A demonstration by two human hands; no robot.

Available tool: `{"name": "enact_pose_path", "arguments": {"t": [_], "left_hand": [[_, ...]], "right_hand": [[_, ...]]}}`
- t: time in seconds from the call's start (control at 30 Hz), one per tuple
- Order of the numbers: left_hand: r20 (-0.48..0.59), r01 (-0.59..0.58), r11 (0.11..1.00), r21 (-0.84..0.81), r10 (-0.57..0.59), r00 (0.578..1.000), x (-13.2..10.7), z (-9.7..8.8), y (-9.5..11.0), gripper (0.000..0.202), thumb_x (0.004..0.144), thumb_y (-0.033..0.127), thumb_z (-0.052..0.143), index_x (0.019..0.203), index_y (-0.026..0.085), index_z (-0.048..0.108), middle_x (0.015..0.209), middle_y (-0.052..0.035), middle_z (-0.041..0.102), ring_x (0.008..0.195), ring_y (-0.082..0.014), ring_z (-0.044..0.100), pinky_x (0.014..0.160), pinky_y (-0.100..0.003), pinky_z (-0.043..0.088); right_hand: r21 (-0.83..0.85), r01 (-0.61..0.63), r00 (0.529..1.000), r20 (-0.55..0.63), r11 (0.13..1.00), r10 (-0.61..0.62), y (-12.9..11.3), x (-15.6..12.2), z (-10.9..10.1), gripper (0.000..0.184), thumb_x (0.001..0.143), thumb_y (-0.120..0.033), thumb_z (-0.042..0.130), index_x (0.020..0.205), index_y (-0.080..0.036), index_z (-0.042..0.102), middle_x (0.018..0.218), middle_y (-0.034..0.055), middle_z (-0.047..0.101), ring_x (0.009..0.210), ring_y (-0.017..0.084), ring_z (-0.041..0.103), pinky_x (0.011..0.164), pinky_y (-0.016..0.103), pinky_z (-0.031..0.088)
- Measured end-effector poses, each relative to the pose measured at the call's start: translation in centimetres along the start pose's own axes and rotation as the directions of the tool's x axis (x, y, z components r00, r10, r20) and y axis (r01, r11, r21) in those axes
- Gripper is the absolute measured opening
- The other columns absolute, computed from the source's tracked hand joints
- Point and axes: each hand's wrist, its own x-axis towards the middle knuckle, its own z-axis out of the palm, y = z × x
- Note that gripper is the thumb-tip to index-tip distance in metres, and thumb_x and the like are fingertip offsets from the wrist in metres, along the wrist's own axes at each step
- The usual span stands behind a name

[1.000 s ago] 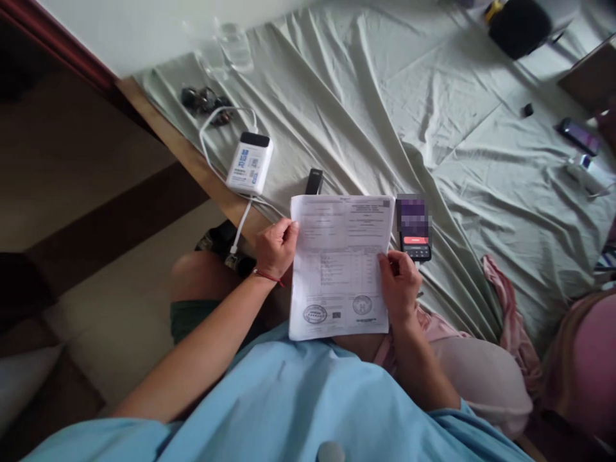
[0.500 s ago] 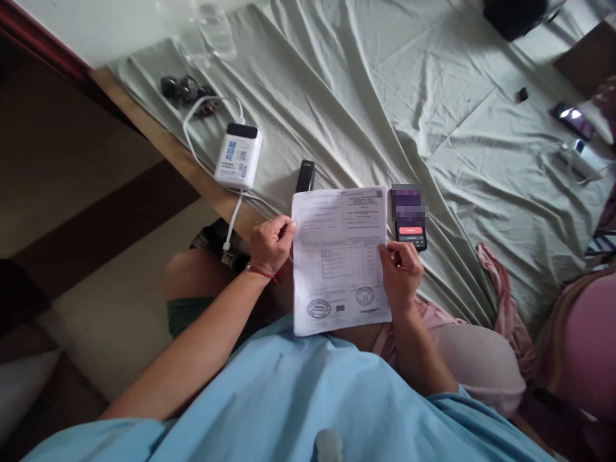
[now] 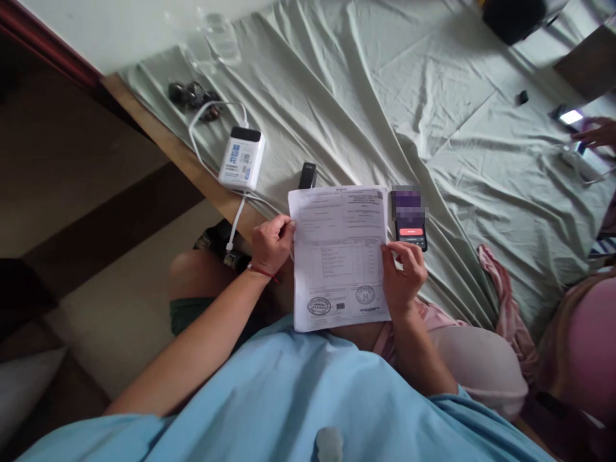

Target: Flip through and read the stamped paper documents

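I hold a printed sheet of paper with tables and two round stamps over my lap. My left hand pinches its left edge, fingers closed. Along the right edge, my right hand grips the sheet with curled fingers. A black phone with a lit screen and a red button lies on the bed just above my right hand.
A pale green sheet covers the bed. A white power bank with a cable and a small black device lie near the wooden bed edge. Another person's hand reaches toward a lit phone at far right. Pink cloth lies beside me.
The paper and my hands stayed nearly still while the view shifted slightly. Another person's hand has come in at the far right by the lit phone.
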Motion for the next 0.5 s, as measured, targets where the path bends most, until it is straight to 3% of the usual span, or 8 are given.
{"name": "enact_pose_path", "arguments": {"t": [0.17, 0.27, 0.5], "left_hand": [[-0.012, 0.000, 1.000, 0.008, 0.001, 1.000, 0.01, 0.02, 0.04, 0.030, 0.092, 0.041, 0.049, 0.077, 0.019, 0.063, 0.061, -0.0029, 0.062, 0.061, -0.0184, 0.059, 0.064, -0.030, 0.040], [-0.012, -0.001, 1.000, 0.013, 0.001, 1.000, 0.07, 0.02, 0.03, 0.031, 0.092, 0.042, 0.049, 0.078, 0.019, 0.063, 0.061, -0.0029, 0.062, 0.062, -0.0186, 0.059, 0.064, -0.030, 0.040], [-0.021, -0.010, 1.000, 0.009, 0.010, 1.000, 0.04, 0.05, -0.06, 0.031, 0.093, 0.042, 0.050, 0.078, 0.019, 0.064, 0.061, -0.0032, 0.062, 0.062, -0.0187, 0.059, 0.063, -0.030, 0.039]], "right_hand": [[-0.009, -0.020, 1.000, -0.017, 1.000, 0.020, 0.01, 0.08, 0.03, 0.013, 0.094, -0.034, 0.064, 0.091, -0.023, 0.071, 0.076, -0.0013, 0.062, 0.059, 0.012, 0.046, 0.064, 0.028, 0.044], [-0.024, -0.031, 0.999, 0.003, 0.999, 0.031, 0.19, 0.07, 0.12, 0.017, 0.096, -0.035, 0.061, 0.088, -0.023, 0.070, 0.075, -0.0013, 0.061, 0.060, 0.012, 0.047, 0.065, 0.028, 0.045], [-0.041, 0.062, 0.996, -0.058, 0.997, -0.064, -0.03, 0.35, 0.00, 0.010, 0.093, -0.030, 0.064, 0.088, -0.025, 0.071, 0.092, 0.0041, 0.066, 0.084, 0.018, 0.061, 0.079, 0.035, 0.052]]}}
